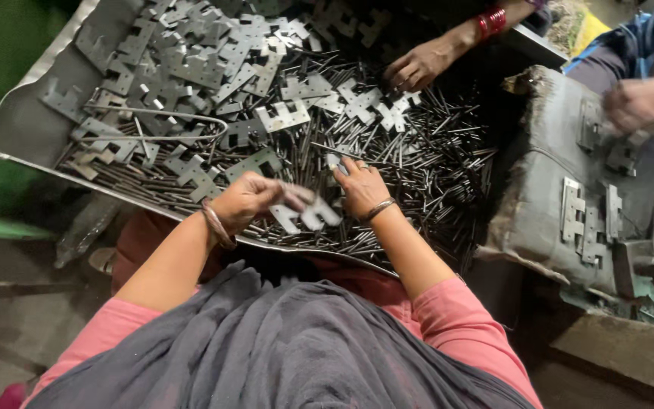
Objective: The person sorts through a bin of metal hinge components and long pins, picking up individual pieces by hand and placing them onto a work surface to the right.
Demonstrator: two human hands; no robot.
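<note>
Gripping a notched grey metal plate (306,213), left hand (247,198) closed.

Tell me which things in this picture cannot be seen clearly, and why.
All in the head view:
- The notched metal plate in the left hand: blurred by motion, so its outline is unclear.
- The right hand: its fingertips sink among the metal pins, so its grip is hidden.
- A co-worker's hand at the right: blurred, arm cut by the edge.
- The tray: its far end is cut by the top edge.
</note>
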